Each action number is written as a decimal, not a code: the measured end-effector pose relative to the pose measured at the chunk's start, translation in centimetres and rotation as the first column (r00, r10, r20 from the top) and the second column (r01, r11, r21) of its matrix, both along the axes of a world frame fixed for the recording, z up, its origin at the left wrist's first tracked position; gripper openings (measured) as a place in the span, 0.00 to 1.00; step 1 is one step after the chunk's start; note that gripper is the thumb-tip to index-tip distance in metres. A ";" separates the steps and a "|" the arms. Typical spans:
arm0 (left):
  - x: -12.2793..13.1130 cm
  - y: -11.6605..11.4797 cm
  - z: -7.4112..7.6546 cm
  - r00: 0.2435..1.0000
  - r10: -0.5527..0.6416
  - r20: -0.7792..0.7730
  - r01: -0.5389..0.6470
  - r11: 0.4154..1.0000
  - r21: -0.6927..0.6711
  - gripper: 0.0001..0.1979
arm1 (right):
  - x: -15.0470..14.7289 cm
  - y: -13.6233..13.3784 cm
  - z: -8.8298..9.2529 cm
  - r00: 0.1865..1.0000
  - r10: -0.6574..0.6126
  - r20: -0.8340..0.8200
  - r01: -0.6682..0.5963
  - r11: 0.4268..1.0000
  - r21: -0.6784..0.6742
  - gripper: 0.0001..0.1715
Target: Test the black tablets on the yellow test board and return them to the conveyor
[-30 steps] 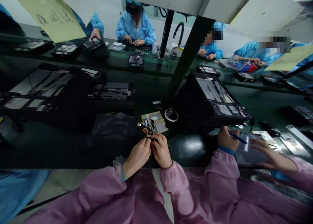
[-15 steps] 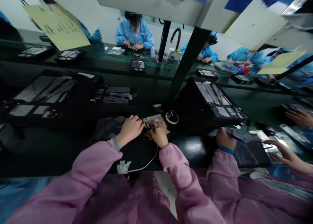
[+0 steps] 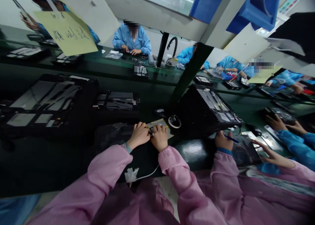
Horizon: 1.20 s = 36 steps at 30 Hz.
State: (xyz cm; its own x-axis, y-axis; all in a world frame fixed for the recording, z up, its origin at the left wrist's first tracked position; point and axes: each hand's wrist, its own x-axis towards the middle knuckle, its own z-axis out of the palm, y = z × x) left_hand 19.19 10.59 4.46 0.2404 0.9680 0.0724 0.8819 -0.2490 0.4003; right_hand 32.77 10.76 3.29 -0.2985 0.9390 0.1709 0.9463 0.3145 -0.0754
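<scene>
My left hand [image 3: 140, 135] is closed, fingers curled down, at the left edge of a flat yellow-edged piece [image 3: 159, 122] on the bench. Right beside it, my right hand [image 3: 159, 138] is closed too, its knuckles over the lower part of that piece. A small dark thing shows between the two hands; its kind is hidden by the fingers. From below my right hand a white cable [image 3: 149, 175] runs to a crumpled bit of white tape [image 3: 131, 175] near the bench's front edge.
Behind my hands lies a white ring-shaped item [image 3: 174, 121]. Black trays with flat grey parts stand stacked at the right [image 3: 214, 103] and left [image 3: 46, 100]. A neighbour's hand [image 3: 223, 143] holds a blue pen. People in blue sit across the bench.
My hands have come closer together, the left one moving right. My right fingers now curl over the flat piece, hiding the orange bit seen before. The whole view has shifted slightly.
</scene>
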 end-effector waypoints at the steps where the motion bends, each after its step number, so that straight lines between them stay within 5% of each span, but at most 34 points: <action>1: -0.3 -0.3 0.4 1.000 0.008 0.019 -0.008 1.000 0.002 0.08 | 0.3 -0.1 0.2 1.000 0.004 -0.018 -0.003 1.000 0.015 0.11; 5: -5.4 -3.9 1.1 0.968 0.085 0.237 -0.122 0.982 0.144 0.19 | 1.2 0.1 1.6 0.969 0.082 -0.233 -0.063 0.994 0.087 0.14; 8: -11.4 -8.5 -0.7 0.871 0.368 0.326 -0.451 0.862 0.231 0.23 | -0.3 1.0 2.3 0.946 0.159 -0.284 -0.183 0.981 -0.060 0.18; 10: -14.4 -11.1 -2.5 0.752 0.569 0.334 -0.643 0.745 0.177 0.26 | -2.2 1.7 2.4 0.957 0.161 -0.240 -0.205 0.964 -0.169 0.18; 13: -16.2 -13.2 -4.2 0.658 0.637 0.402 -0.691 0.723 -0.016 0.29 | -5.0 2.1 2.4 0.975 0.117 -0.189 -0.154 0.969 -0.193 0.19; 17: -15.5 -13.5 -3.6 0.602 0.639 0.479 -0.666 0.733 -0.140 0.27 | -6.4 1.0 2.4 0.989 0.048 -0.141 -0.075 0.979 -0.187 0.21; 20: -14.6 -13.9 -1.9 0.583 0.601 0.547 -0.669 0.737 -0.096 0.25 | -6.0 -0.3 2.5 0.989 -0.008 -0.146 -0.021 0.981 -0.195 0.22; 23: -13.8 -14.8 0.2 0.477 0.544 0.691 -0.705 0.706 -0.069 0.26 | -4.9 -1.0 3.1 0.966 -0.026 -0.259 -0.009 0.991 -0.133 0.24; 26: -13.7 -15.5 2.5 0.334 0.460 0.823 -0.701 0.705 -0.110 0.33 | -3.1 -1.2 4.7 0.885 0.046 -0.463 -0.046 0.999 0.010 0.24; 29: -14.8 -15.9 3.7 0.335 0.427 0.840 -0.714 0.697 -0.069 0.25 | -1.8 -1.4 6.2 0.752 0.198 -0.628 -0.148 0.980 0.132 0.19; 32: -16.5 -16.1 2.8 0.420 0.330 0.845 -0.667 0.744 0.041 0.10 | -1.3 -2.2 5.7 0.673 0.364 -0.644 -0.289 0.931 0.224 0.15; 36: -18.3 -16.8 -1.7 0.530 0.299 0.794 -0.568 0.820 0.071 0.10 | -1.1 -3.9 1.6 0.751 0.467 -0.466 -0.399 0.884 0.243 0.34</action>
